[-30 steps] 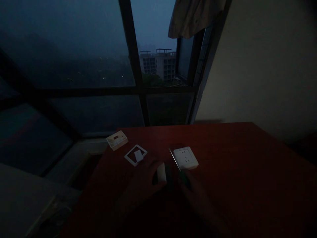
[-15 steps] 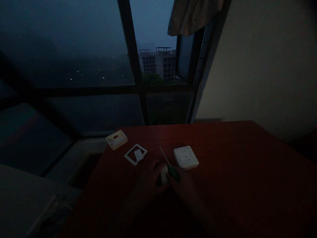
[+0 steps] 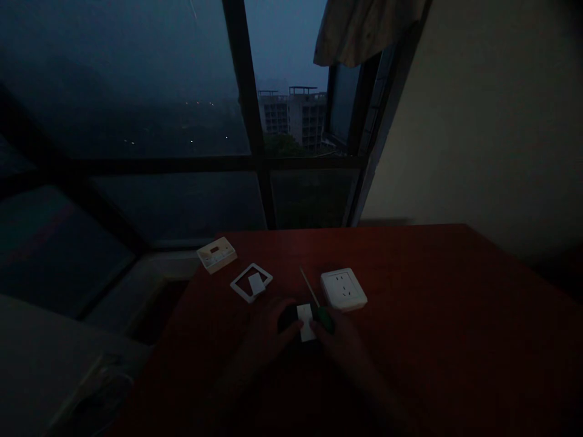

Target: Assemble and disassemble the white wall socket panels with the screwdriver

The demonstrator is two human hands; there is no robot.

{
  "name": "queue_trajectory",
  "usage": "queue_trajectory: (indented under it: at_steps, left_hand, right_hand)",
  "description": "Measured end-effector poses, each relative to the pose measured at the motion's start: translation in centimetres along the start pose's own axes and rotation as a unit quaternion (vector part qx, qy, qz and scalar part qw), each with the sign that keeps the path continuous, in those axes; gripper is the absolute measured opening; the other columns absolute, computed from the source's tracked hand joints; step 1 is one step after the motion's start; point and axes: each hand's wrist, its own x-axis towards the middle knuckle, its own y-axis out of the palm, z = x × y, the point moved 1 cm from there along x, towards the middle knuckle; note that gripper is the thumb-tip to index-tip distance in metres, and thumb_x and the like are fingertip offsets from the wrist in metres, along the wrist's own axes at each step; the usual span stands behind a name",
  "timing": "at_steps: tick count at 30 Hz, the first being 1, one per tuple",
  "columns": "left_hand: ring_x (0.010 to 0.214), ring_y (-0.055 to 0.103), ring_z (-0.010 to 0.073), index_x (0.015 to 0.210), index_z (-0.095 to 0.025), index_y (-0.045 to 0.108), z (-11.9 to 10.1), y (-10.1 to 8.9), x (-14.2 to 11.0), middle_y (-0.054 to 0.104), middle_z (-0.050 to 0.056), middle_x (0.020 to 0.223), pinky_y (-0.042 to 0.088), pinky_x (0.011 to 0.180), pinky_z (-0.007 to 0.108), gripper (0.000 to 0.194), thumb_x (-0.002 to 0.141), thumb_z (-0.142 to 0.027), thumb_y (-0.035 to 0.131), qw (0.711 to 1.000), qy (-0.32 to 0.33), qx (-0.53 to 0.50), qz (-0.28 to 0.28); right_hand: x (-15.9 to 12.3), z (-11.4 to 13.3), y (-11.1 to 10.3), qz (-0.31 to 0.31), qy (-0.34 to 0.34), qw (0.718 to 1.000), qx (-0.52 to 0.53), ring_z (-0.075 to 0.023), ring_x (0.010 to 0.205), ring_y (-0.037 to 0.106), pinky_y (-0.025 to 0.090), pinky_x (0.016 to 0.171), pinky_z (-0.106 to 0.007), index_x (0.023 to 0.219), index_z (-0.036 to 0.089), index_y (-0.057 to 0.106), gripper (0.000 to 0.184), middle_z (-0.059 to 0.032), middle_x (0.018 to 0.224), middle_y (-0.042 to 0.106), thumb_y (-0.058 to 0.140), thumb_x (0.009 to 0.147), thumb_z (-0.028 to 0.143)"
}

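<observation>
Low in the middle of the head view, a light switch with a white rocker face and a dark body is held between both hands. My left hand grips its left side, thumb on the white face. My right hand has its thumb at the face's right edge and also keeps a green-handled screwdriver, whose shaft points forward and left. Just beyond the right hand lies a white wall socket. Ahead of the left hand, a white switch frame lies flat with a small white plate across it.
A cream mounting box sits at the far left corner of the reddish wooden table. Behind the table are dark-framed windows, with a pale wall to the right. The light is dim.
The switch has turned so that its white face points up, with both thumbs now on it. The screwdriver has shifted slightly right in my right hand. Other parts on the table stay put.
</observation>
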Motion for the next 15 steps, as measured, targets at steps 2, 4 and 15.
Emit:
queue_trajectory:
  at_steps: [2,4,15]
  left_hand:
    - [0.102,0.056,0.0245,0.113,-0.021,0.057,-0.21,0.10,-0.01,0.061,0.008,0.110,0.045,0.089,0.039,0.035,0.081,-0.034,0.058,1.000,0.004,-0.006,0.000]
    - [0.102,0.056,0.0242,0.113,-0.021,0.057,-0.42,0.08,0.00,0.060,0.008,0.110,0.045,0.089,0.039,0.034,0.081,-0.033,0.058,1.000,0.002,-0.016,0.000]
    - [0.101,0.056,0.0229,0.112,-0.023,0.058,-0.56,0.31,-0.04,0.060,0.005,0.109,0.045,0.089,0.036,0.038,0.074,-0.023,0.062,0.997,-0.014,-0.077,0.008]
  right_hand:
    - [-0.05,0.04,-0.07,-0.004,0.000,1.000,0.003,-0.0227,0.086,0.064,0.049,0.075,-0.032,0.101,0.013,0.063,0.033,-0.0105,0.097,0.069,0.054,0.078,0.035]
    - [-0.08,0.09,-0.14,-0.011,-0.001,1.000,0.004,-0.0225,0.088,0.064,0.048,0.077,-0.032,0.101,0.014,0.063,0.033,-0.0100,0.097,0.069,0.055,0.078,0.035]
    - [-0.22,-0.17,-0.16,-0.005,-0.005,1.000,0.026,-0.0242,0.093,0.062,0.048,0.082,-0.035,0.104,0.014,0.062,0.034,-0.0109,0.103,0.067,0.057,0.075,0.032]
